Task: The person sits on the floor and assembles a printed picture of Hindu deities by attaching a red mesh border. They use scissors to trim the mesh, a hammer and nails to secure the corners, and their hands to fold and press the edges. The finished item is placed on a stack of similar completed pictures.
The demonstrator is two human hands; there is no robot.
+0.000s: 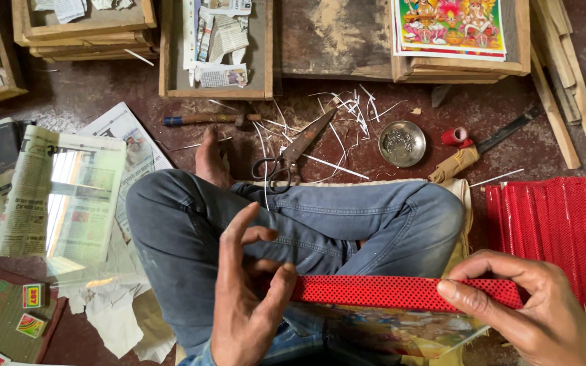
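Soft, even daylight fills the scene, moderately bright, with no hard-edged shadows; only faint shade gathers under the bent knees and beside the wooden frames (215,51). A glass sheet (76,210) lying on newspaper throws back a pale streak of glare, washing out the print beneath. The small metal dish (402,143) shows a dull gleam. The floor (103,91) and scissors (293,152) are sharp, while the left hand (249,298) and right hand (530,308), close to the lens, look slightly soft. Colours are saturated, especially the red strip (388,291).
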